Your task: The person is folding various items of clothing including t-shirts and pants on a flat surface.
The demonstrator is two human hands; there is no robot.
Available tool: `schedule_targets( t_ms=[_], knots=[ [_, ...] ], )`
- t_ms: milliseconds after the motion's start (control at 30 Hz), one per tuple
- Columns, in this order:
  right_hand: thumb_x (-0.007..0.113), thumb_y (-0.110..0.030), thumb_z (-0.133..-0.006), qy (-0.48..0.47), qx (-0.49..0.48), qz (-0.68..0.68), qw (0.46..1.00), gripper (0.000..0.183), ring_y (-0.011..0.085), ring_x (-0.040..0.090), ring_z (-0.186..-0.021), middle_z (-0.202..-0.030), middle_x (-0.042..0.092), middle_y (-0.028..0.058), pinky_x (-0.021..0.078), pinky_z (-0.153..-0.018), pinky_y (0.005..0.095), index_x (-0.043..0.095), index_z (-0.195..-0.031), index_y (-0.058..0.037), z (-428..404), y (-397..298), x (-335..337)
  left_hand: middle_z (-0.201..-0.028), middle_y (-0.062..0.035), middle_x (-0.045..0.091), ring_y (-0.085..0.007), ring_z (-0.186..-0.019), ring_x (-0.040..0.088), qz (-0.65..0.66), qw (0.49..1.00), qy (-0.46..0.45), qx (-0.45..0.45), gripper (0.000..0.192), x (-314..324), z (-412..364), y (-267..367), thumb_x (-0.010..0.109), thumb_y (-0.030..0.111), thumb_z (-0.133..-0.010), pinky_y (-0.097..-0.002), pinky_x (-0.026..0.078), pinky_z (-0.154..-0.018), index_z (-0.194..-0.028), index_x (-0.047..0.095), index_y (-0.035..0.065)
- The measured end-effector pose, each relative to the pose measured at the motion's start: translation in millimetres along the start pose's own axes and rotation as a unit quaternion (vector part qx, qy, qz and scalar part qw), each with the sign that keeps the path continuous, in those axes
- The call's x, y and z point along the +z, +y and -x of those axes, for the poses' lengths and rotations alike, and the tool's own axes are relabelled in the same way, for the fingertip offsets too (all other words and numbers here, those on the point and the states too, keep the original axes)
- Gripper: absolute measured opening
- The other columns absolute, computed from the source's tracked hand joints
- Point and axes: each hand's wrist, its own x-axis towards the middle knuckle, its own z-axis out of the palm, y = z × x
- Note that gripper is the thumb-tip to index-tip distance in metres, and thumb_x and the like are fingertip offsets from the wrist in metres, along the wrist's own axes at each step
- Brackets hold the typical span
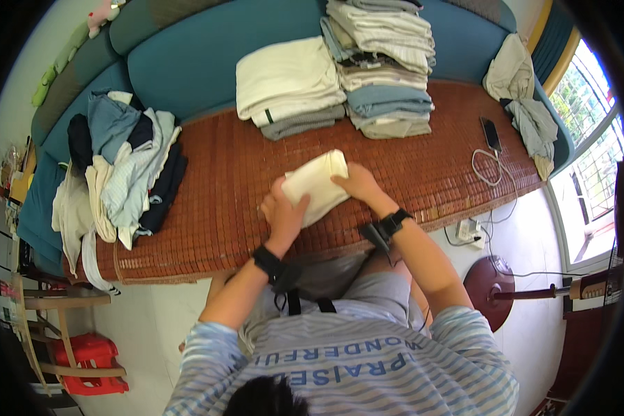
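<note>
A cream folded garment [317, 187] lies on the brown tile-patterned seat mat [229, 192] of the sofa, close to the front edge. My left hand [283, 210] grips its left side, thumb on top. At its right edge, my right hand [361, 182] holds it with the thumb over the upper face and the fingers mostly hidden. Behind it stand a stack of folded white cloth on grey cloth [291, 83] and a taller stack of folded clothes [387, 99] in white, blue and beige. Both wrists wear black straps.
A loose heap of clothes [130, 156] hangs over the seat at the left. On the right are a phone [491, 134] with its white charging cable [478, 171] and crumpled garments [530, 119] on the armrest. A pedestal fan's base [489, 291] and a power strip [470, 234] sit on the floor.
</note>
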Motion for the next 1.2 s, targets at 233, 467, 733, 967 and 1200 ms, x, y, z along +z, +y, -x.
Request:
schedule_targets(
  t_ms=[233, 467, 733, 967, 1200],
  knots=[
    [0.061, -0.032, -0.083, -0.102, 0.093, -0.105, 0.985, 0.043, 0.0380, 0.062, -0.093, -0.103, 0.063, 0.0245, 0.0497, -0.081, 0.0432, 0.060, -0.109, 0.0016, -5.2, -18.9, -5.9, -0.116, -0.0257, 0.041, -0.0398, -0.106, 0.045, 0.162, 0.984, -0.059, -0.038, 0.066, -11.6, -19.5, 7.0, 0.067, 0.021, -0.079, -0.0455, 0.036, -0.096, -0.133, 0.030, 0.0131],
    [0.059, -0.026, -0.090, 0.169, -0.195, -0.090, 0.962, 0.046, 0.0399, 0.057, -0.107, -0.113, 0.058, 0.0264, 0.0448, -0.091, 0.0414, 0.045, -0.125, 0.0005, -81.4, -66.2, -67.7, -0.118, -0.0224, 0.040, -0.0372, -0.111, 0.041, 0.196, 0.971, 0.052, 0.128, 0.057, -60.1, -143.3, 33.3, 0.071, 0.017, -0.077, -0.0434, 0.038, -0.096, -0.125, 0.042, 0.0088],
    [0.070, -0.031, -0.079, 0.296, -0.007, -0.010, 0.955, 0.069, 0.0460, 0.047, -0.111, -0.121, 0.048, 0.0291, 0.0401, -0.093, 0.0485, 0.035, -0.131, -0.0021, -202.8, -120.3, -104.5, -0.143, -0.0369, 0.017, -0.0510, -0.128, 0.030, 0.001, 0.988, 0.093, 0.120, 0.069, -76.7, -300.9, 48.6, 0.063, 0.043, -0.084, -0.0478, 0.033, -0.104, -0.143, 0.035, 0.0195],
    [0.061, -0.032, -0.081, 0.319, -0.219, 0.294, 0.874, 0.055, 0.0350, 0.043, -0.121, -0.134, 0.044, 0.0196, 0.0300, -0.103, 0.0503, 0.049, -0.132, -0.0157, -212.2, -103.8, -45.5, -0.150, -0.0235, 0.022, -0.0414, -0.137, 0.026, -0.123, 0.989, -0.071, 0.030, 0.071, -36.8, -295.6, 6.9, 0.052, 0.050, -0.089, -0.0630, 0.029, -0.103, -0.148, 0.015, 0.0367],
    [0.054, -0.046, -0.082, 0.212, -0.149, 0.304, 0.917, 0.065, 0.0322, 0.031, -0.135, -0.142, 0.039, 0.0200, 0.0127, -0.112, 0.0520, 0.041, -0.140, -0.0178, -215.5, -107.1, -46.3, -0.154, -0.0138, 0.020, -0.0315, -0.141, 0.021, -0.104, 0.988, -0.103, 0.040, 0.072, -43.7, -299.4, 1.1, 0.039, 0.059, -0.090, -0.0618, 0.023, -0.107, -0.147, 0.026, 0.0177]
  ],
)
